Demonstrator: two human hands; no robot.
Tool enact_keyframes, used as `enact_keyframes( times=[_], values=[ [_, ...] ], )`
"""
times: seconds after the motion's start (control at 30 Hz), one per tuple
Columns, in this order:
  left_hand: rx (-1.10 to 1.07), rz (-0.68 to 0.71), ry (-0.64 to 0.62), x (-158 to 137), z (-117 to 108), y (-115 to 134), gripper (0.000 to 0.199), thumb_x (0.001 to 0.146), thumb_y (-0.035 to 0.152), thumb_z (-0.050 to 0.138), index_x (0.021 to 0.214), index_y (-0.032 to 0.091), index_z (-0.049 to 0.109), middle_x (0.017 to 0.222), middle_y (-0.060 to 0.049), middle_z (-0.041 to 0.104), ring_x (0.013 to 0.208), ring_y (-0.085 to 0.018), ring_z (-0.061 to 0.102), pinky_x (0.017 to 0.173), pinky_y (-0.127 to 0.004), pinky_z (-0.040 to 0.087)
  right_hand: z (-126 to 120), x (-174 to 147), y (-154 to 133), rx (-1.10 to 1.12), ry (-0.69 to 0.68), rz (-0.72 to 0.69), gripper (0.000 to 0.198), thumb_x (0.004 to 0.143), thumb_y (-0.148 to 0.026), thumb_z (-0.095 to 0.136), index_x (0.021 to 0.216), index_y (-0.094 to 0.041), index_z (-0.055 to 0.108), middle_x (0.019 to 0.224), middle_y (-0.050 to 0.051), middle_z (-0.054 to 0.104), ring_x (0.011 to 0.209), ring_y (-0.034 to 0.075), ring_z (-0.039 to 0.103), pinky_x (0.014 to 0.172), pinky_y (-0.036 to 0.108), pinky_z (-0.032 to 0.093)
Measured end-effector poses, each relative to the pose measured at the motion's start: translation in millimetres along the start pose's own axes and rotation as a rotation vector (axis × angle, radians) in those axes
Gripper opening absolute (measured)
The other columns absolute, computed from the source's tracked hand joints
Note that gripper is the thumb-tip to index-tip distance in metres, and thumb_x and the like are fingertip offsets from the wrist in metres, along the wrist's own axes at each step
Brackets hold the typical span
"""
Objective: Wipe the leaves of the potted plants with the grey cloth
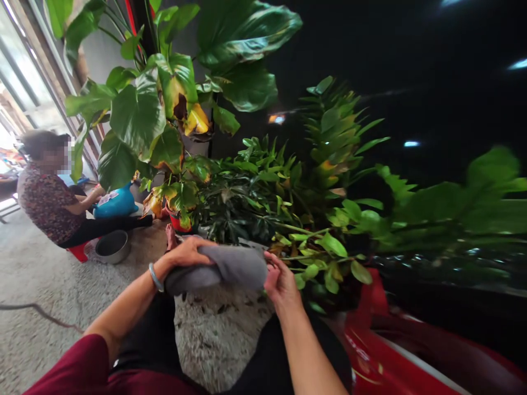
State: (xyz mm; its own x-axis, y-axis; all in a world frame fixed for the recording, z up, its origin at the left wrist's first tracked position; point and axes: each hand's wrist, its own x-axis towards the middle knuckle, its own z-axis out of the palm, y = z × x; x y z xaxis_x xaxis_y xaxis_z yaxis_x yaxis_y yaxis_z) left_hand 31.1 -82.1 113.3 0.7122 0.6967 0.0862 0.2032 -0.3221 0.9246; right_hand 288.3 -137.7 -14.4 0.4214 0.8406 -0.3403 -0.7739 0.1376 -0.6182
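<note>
Between my hands, above my lap, is a folded grey cloth (242, 266). My left hand (189, 255), with a bracelet (155, 278) at the wrist, grips its left part, thumb and fingers closed over the fabric. At the cloth's right end, my right hand (280, 277) has its fingers curled in a pinch at the edge. Part of those fingertips is hidden behind the cloth. Just beyond the cloth, leafy green stems (317, 241) hang close to my right hand.
Potted plants (247, 186) stand ahead, one in a red pot (179, 219). At left another person (53, 192) sits on a red stool (78, 251) near a grey basin (112, 247) and a blue container (117, 202). A red object (370, 351) is at lower right. A cable (41, 312) crosses the floor.
</note>
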Motion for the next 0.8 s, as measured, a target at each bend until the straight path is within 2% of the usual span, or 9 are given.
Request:
enact_keyframes(
  times=[0.13,0.23,0.3,0.37,0.4,0.47,0.6,0.7,0.8],
  values=[
    [-0.183,0.138,0.514,26.8,-40.2,39.1,0.046,0.064,0.035,0.075,0.104,0.013,0.071,0.089,-0.005,0.072,0.078,-0.018,0.063,0.074,-0.028,0.051,3.3,-4.2,-3.8,0.013,-0.010,0.005,0.010,0.072,-0.024,0.065,0.081,-0.021,0.064,0.076,0.005,0.073,0.076,0.023,0.074,0.066,0.034,0.061],
    [-0.157,0.152,0.760,50.7,-53.1,29.9,0.043,0.069,0.039,0.070,0.104,0.013,0.069,0.088,-0.005,0.071,0.077,-0.017,0.063,0.072,-0.027,0.050,7.9,-7.5,-4.1,0.017,-0.002,0.005,0.010,0.074,-0.022,0.059,0.082,-0.021,0.064,0.076,0.005,0.073,0.076,0.022,0.074,0.065,0.033,0.061],
    [-0.001,0.030,0.714,49.7,-46.2,2.4,0.034,0.067,0.034,0.071,0.095,0.014,0.070,0.082,-0.004,0.070,0.076,-0.018,0.061,0.071,-0.027,0.049,9.3,-8.9,-3.5,0.017,0.003,0.000,0.009,0.076,-0.022,0.058,0.083,-0.021,0.064,0.075,0.005,0.073,0.074,0.021,0.074,0.063,0.031,0.061],
    [0.163,-0.151,0.528,32.7,-32.7,-29.9,0.021,0.063,0.029,0.073,0.078,0.014,0.070,0.069,-0.002,0.066,0.069,-0.018,0.059,0.067,-0.028,0.047,8.6,-9.6,-3.3,0.014,0.001,0.000,0.008,0.077,-0.022,0.058,0.082,-0.021,0.063,0.075,0.005,0.073,0.073,0.021,0.074,0.062,0.031,0.061],
    [0.203,-0.211,0.436,20.4,-26.3,-43.4,0.016,0.062,0.027,0.073,0.072,0.015,0.070,0.064,-0.001,0.064,0.066,-0.017,0.057,0.064,-0.028,0.046,7.6,-9.6,-3.5,0.010,-0.001,0.002,0.007,0.077,-0.022,0.058,0.081,-0.021,0.063,0.075,0.005,0.073,0.073,0.021,0.074,0.062,0.031,0.061],
    [0.196,-0.257,0.387,-4.5,-19.7,-57.6,0.013,0.063,0.027,0.072,0.066,0.015,0.069,0.061,-0.002,0.062,0.061,-0.017,0.055,0.059,-0.028,0.044,5.0,-9.0,-4.3,-0.002,-0.004,0.011,0.006,0.076,-0.021,0.059,0.080,-0.020,0.063,0.073,0.005,0.073,0.071,0.022,0.074,0.062,0.032,0.061],
    [0.040,-0.181,0.483,-19.3,-38.9,-26.5,0.028,0.069,0.034,0.070,0.087,0.014,0.073,0.073,-0.003,0.069,0.068,-0.018,0.060,0.064,-0.027,0.048,1.9,-6.8,-5.7,-0.022,0.008,0.022,0.005,0.075,-0.022,0.060,0.078,-0.019,0.062,0.070,0.005,0.071,0.066,0.023,0.074,0.058,0.034,0.061],
    [0.017,0.016,0.699,8.3,-63.1,12.4,0.042,0.070,0.038,0.071,0.104,0.014,0.071,0.088,-0.004,0.072,0.080,-0.019,0.063,0.072,-0.028,0.050,4.1,-6.4,-4.8,-0.014,-0.002,0.004,0.009,0.072,-0.024,0.062,0.081,-0.020,0.062,0.075,0.005,0.071,0.072,0.023,0.074,0.062,0.034,0.061],
    [0.088,0.112,0.810,40.1,-66.4,15.9,0.040,0.074,0.034,0.068,0.109,0.014,0.069,0.095,-0.005,0.072,0.087,-0.020,0.064,0.079,-0.028,0.050,8.5,-6.8,-2.1,0.002,-0.026,-0.022,0.016,0.071,-0.027,0.063,0.085,-0.021,0.063,0.085,0.005,0.070,0.082,0.023,0.074,0.069,0.035,0.060]
  ],
)
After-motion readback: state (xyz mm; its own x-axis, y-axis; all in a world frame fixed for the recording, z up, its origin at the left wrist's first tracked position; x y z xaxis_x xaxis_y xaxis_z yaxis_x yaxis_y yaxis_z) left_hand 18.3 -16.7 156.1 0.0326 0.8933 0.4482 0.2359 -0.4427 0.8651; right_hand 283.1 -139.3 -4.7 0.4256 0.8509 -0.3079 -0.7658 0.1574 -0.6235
